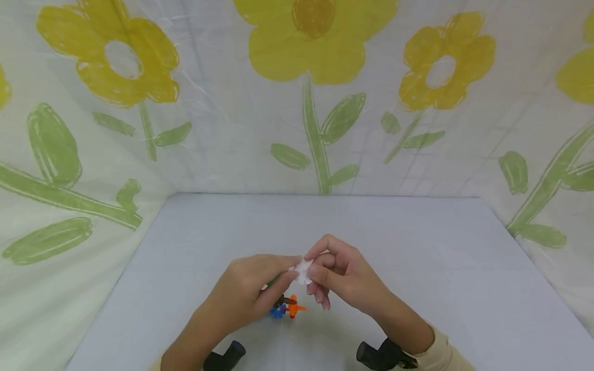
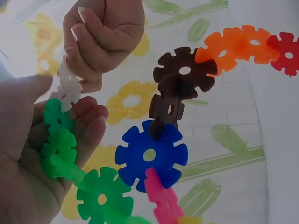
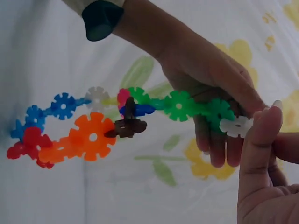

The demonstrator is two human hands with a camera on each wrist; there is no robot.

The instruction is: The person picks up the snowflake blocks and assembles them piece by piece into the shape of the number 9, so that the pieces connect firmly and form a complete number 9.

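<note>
Both hands meet over the middle of the table, at the white end of a chain of notched plastic interlocking discs. The left hand pinches a white disc between thumb and fingers. Opposite it, the right hand grips white plastic with thumb and index finger, its other fingers curled. Whether that is a second white disc is partly hidden by the fingertips. Green discs run from the white one across the left palm. Further along hang blue, brown, orange and red discs.
A pale table lies under the hands. Behind and beside it hangs a white curtain printed with yellow flowers. Black wrist-worn devices show on both forearms. Part of the chain dangles below the left hand.
</note>
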